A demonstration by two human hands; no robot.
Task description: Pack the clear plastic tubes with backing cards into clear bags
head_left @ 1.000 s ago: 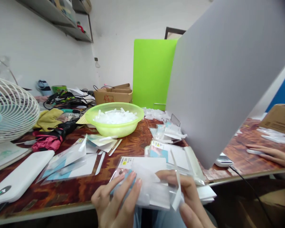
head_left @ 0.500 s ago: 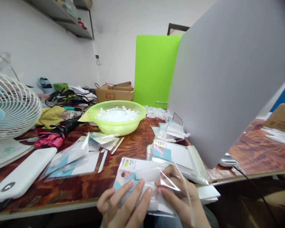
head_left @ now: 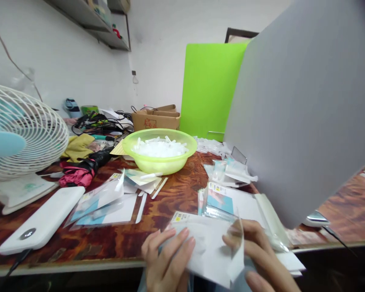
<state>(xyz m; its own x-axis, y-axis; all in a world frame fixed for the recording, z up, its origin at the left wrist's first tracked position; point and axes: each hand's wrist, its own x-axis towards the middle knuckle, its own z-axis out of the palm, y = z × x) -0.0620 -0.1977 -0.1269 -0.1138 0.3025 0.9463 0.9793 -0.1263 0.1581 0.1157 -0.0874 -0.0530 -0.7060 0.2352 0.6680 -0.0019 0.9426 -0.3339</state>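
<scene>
Head view, lime bowl (head_left: 159, 165) of white pieces (head_left: 162, 147), card-filled packet (head_left: 211, 243) clamped in left hand (head_left: 168, 257), right hand (head_left: 261, 251) touching, grip unclear

from the head, facing forward and down over the nearby table (head_left: 184, 188)

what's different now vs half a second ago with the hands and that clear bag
The right hand has moved right, away from the left hand, toward the right end of the clear bag. The view has swung slightly left. Unchanged: the left hand on the bag, the green bowl of white pieces, the white device.
</scene>
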